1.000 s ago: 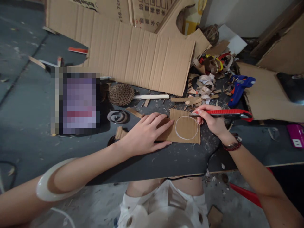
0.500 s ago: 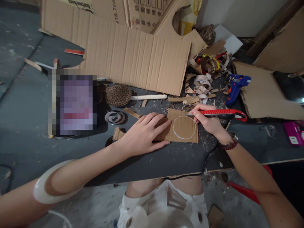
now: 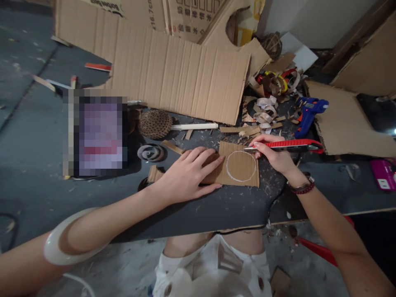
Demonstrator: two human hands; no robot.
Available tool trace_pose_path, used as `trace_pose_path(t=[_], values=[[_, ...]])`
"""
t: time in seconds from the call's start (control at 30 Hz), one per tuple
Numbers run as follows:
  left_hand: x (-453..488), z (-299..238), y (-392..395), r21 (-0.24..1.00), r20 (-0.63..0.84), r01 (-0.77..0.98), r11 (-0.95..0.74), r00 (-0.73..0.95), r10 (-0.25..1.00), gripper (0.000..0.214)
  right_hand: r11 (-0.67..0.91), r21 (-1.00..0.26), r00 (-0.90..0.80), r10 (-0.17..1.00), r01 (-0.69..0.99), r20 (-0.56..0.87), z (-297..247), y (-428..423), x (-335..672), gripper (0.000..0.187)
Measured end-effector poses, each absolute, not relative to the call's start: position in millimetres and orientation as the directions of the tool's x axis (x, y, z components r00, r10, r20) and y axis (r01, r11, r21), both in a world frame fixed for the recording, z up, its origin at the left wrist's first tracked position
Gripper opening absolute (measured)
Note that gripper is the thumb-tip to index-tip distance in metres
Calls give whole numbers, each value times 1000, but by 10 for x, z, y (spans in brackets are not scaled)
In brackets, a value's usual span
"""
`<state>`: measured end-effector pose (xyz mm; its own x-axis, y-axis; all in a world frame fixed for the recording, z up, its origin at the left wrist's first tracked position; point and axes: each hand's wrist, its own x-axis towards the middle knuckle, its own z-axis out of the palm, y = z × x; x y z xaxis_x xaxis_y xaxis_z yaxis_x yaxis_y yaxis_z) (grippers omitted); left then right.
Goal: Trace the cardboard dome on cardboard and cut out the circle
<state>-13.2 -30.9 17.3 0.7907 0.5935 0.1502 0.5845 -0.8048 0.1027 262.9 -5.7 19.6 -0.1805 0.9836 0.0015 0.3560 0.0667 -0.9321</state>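
Beneath the spread fingers of the left hand [image 3: 193, 175], flat on the dark grey tabletop [image 3: 201, 214], a small brown rectangle of corrugated cardboard [image 3: 236, 167], marked just to the right of those fingertips with a thin white drawn circle [image 3: 243, 180]; left palm down, fingers parted and nearly straight, nothing gripped, only weight laid on the board, probably against sliding; thumb and fingertips outside the ring, seemingly to leave the outline bare and the skin away from the blade.

Within the right hand [image 3: 276, 159], fingers closed in a pen-like pinch, a long red-and-black utility knife with a silver metal nose [image 3: 289, 145]; held close to its front end, most likely for fine control; handle slanting out to the right above that hand, tip at the upper rim of the circle, actual contact with the board impossible to tell.

Beyond the left hand, a brown honeycombed cardboard dome [image 3: 155, 124] on a white stick [image 3: 196, 127], and nearer, a grey coiled disc [image 3: 150, 153], both perhaps laid aside for working room; past the right hand, a heap of curled paper and cardboard scraps [image 3: 266, 110], with a blue glue gun [image 3: 309, 113] near, presumably for easy reach.
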Motion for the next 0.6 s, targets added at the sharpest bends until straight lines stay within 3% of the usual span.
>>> trace_pose_path(t=[0.6], values=[[-136,183,-306,114,140,586,-802,790,597,64,35,-951,-171,985,308,-19,209,-33,2645,17]])
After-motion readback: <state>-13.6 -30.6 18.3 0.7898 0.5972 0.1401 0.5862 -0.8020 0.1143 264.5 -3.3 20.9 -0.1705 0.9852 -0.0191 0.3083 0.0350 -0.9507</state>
